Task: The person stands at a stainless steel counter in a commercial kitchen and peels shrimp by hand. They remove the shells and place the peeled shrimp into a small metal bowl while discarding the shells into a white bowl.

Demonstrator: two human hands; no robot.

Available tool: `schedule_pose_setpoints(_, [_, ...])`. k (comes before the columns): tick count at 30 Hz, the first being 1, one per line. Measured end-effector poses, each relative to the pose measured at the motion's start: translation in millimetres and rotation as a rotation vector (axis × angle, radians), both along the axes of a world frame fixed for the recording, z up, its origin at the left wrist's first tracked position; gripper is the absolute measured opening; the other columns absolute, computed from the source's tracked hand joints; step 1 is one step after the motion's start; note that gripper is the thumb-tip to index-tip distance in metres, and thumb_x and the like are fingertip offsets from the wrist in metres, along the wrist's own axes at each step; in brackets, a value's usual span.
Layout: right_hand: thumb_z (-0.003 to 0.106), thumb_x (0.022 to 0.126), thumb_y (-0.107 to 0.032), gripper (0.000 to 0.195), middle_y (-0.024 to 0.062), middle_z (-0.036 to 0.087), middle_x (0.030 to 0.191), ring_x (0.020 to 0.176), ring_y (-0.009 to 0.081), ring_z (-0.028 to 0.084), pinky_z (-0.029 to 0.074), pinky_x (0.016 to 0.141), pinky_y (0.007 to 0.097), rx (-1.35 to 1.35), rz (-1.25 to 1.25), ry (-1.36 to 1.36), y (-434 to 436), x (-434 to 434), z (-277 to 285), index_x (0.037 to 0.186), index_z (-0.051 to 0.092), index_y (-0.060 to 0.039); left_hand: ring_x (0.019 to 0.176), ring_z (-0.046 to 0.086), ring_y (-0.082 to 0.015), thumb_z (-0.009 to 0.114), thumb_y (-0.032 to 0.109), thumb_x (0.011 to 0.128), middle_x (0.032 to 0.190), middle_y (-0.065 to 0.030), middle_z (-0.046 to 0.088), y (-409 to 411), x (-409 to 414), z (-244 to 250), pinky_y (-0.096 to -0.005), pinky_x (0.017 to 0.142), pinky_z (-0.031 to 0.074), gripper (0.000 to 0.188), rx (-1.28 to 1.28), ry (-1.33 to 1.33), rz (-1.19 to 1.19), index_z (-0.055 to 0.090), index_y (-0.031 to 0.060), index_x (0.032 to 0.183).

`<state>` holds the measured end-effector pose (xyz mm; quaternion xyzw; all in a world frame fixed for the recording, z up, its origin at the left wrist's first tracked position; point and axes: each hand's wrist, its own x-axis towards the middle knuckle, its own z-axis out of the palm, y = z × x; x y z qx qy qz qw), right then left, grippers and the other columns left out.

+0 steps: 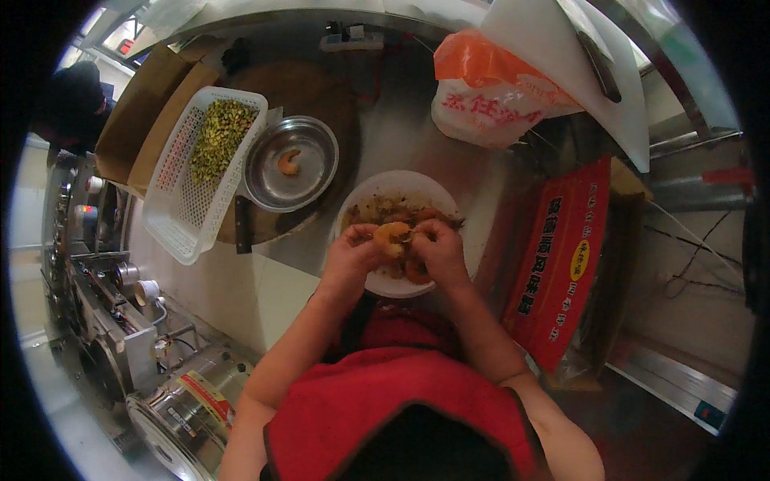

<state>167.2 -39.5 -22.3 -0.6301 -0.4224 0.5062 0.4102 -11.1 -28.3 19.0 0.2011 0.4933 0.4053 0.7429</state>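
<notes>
Over a white bowl (400, 180), my left hand (351, 255) pinches an orange cooked shrimp (391, 235) between thumb and fingers. My right hand (442, 248) has its fingertips closed at the shrimp's right side, on what looks like bits of shell or legs. Below both hands the bowl holds more shrimp (419, 273) and dark, seasoned scraps. Up and left of the bowl, a round stainless steel bowl (264, 186) contains one curled, peeled-looking shrimp (289, 162).
A white plastic basket (171, 231) holds small green pieces (219, 135). A dark-handled knife (243, 225) lies on a round wooden board (301, 81). A plastic bag (481, 114), white cutting board (523, 27) and red carton (559, 264) stand right. A person (72, 102) is far left.
</notes>
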Motion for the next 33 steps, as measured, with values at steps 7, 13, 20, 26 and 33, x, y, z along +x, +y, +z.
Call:
schedule_pose_setpoints(7, [0.064, 0.077, -0.006, 0.026, 0.0052, 0.065, 0.098, 0.089, 0.0139, 0.059, 0.048, 0.082, 0.0282, -0.066, 0.074, 0.252, 1, 14, 3, 0.103, 0.063, -0.0007, 0.095, 0.061, -0.0212, 0.058, -0.002, 0.083, 0.109, -0.0108, 0.059, 3, -1, 4, -0.0350, 0.081, 0.053, 0.029, -0.016, -0.066, 0.033, 0.052, 0.0024, 0.112])
schedule_pose_setpoints(13, [0.068, 0.079, -0.009, 0.029, 0.0064, 0.066, 0.098, 0.087, 0.0125, 0.061, 0.050, 0.078, 0.0262, -0.235, 0.085, 0.442, -1, -7, 23, 0.107, 0.065, 0.0001, 0.091, 0.063, -0.0188, 0.063, -0.001, 0.081, 0.104, -0.0103, 0.063, 0, 3, 1, -0.0315, 0.080, 0.053, 0.031, 0.043, -0.023, -0.072, 0.055, 0.0013, 0.111])
schedule_pose_setpoints(20, [0.069, 0.074, -0.014, 0.028, 0.0078, 0.069, 0.087, 0.078, 0.0122, 0.063, 0.052, 0.071, 0.0275, -0.018, 0.073, 0.102, 0, -7, 15, 0.097, 0.067, 0.0033, 0.082, 0.064, -0.0175, 0.067, 0.002, 0.078, 0.096, -0.0093, 0.065, -1, 7, 2, -0.0298, 0.076, 0.053, 0.032, 0.092, 0.050, -0.120, 0.057, 0.0005, 0.109])
schedule_pose_setpoints(26, [0.067, 0.074, -0.014, 0.026, 0.0081, 0.069, 0.084, 0.076, 0.0144, 0.063, 0.052, 0.069, 0.0298, -0.081, 0.124, 0.203, 1, 0, 18, 0.094, 0.067, 0.0019, 0.081, 0.064, -0.0194, 0.063, 0.001, 0.078, 0.097, -0.0101, 0.063, 4, 10, 9, -0.0312, 0.073, 0.054, 0.029, -0.020, 0.058, -0.110, 0.056, 0.0006, 0.107])
schedule_pose_setpoints(33, [0.068, 0.076, -0.010, 0.020, 0.0076, 0.068, 0.084, 0.077, 0.0171, 0.064, 0.051, 0.075, 0.0294, 0.009, 0.053, 0.017, 4, 17, 8, 0.094, 0.068, -0.0020, 0.088, 0.062, -0.0243, 0.058, 0.003, 0.079, 0.099, -0.0112, 0.058, 10, 5, 15, -0.0373, 0.072, 0.055, 0.026, -0.137, -0.117, -0.082, 0.052, 0.0026, 0.105])
